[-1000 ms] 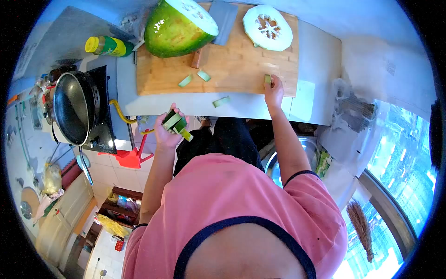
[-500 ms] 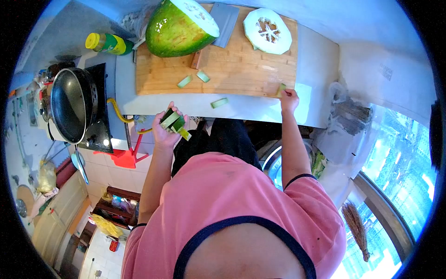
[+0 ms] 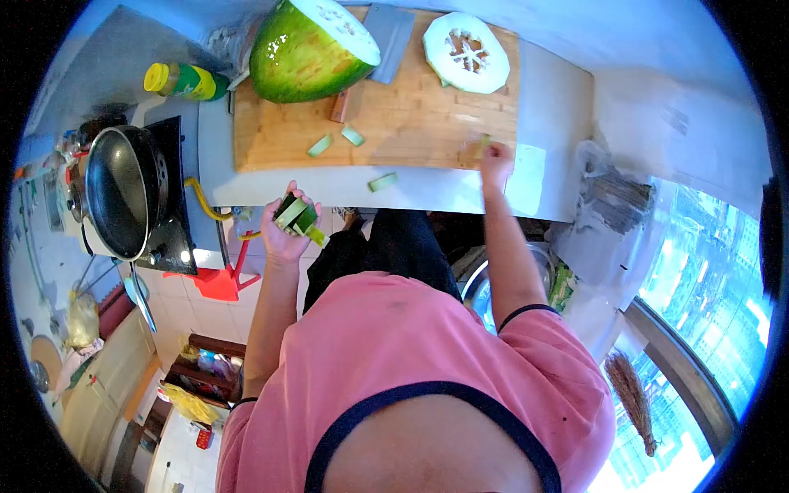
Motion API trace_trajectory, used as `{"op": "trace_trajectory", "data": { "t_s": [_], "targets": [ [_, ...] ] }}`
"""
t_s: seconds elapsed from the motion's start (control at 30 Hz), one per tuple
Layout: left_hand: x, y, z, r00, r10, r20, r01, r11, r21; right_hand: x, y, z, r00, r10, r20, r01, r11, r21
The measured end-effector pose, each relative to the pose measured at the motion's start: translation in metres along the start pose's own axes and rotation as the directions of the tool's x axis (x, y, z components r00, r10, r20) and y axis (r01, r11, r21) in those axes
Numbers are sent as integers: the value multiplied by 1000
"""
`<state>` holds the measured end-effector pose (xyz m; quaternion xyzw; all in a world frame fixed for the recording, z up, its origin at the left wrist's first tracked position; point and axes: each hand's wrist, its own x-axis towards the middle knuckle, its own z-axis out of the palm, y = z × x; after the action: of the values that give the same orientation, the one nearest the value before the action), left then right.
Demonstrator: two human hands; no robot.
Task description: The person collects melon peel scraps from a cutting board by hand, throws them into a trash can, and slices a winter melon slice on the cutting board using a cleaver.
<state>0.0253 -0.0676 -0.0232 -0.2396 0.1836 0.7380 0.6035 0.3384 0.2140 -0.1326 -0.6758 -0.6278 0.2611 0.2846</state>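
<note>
Several strips of winter melon rind (image 3: 306, 220) are bunched in my left hand (image 3: 283, 238), which is held in front of the counter's near edge. Over the right front corner of the wooden cutting board (image 3: 411, 140), my right hand (image 3: 496, 167) is closed on a small piece of rind (image 3: 485, 143), slightly blurred. A large cut winter melon (image 3: 308, 57) and a round melon slice (image 3: 466, 52) rest on the board. Between them lies a cleaver (image 3: 391, 45), partly hidden by the melon. Rind pieces (image 3: 320, 145) lie near the board's front.
One loose rind strip (image 3: 382, 181) lies on the white counter (image 3: 329, 187) before the board. To the left are a wok (image 3: 123, 193) on the stove and a yellow-capped bottle (image 3: 185, 81). A red stool (image 3: 218, 283) is below, and a metal basin (image 3: 485, 287) stands under the counter.
My right hand has moved a little inward and farther over the board with its rind piece. My left hand still holds its bunch of strips. The whole view has shifted slightly.
</note>
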Motion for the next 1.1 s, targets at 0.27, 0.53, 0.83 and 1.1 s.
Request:
{"op": "trace_trajectory", "data": {
  "t_s": [0.27,0.53,0.83,1.1],
  "targets": [
    [2,-5,0,1000,3,-23,-3,1000,5,-89,-72,83,936,-277,216,263,960,91],
    [6,-6,8,1000,-12,-19,13,999,36,4,-5,16,997,-11,-80,14,999,44],
    [3,-13,11,996,38,-79,-39,999,-8,-52,-75,100,935,-305,178,277,946,169],
    [-10,-9,-15,987,94,-127,-97,995,-14,3,-53,119,929,-366,44,361,927,98]
  ]
}}
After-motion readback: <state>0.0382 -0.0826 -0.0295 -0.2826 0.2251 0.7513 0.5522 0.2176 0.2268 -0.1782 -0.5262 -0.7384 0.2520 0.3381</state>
